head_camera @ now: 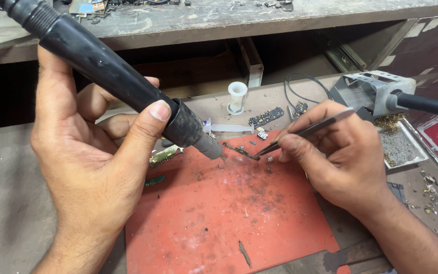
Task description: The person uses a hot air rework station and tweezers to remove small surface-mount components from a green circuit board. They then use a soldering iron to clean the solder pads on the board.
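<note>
Left hand [92,147] wrapped tight round the hot air wand [112,76], nozzle just over the small board strip [240,150]. Right hand [330,152] fingers pinched on tweezers [305,131], tips touching that strip on the red mat [219,213].

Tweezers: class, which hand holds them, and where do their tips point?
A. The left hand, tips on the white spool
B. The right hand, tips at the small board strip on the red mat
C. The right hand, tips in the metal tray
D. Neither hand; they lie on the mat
B: the right hand grips the tweezers, whose tips meet the board strip on the red mat.
</note>
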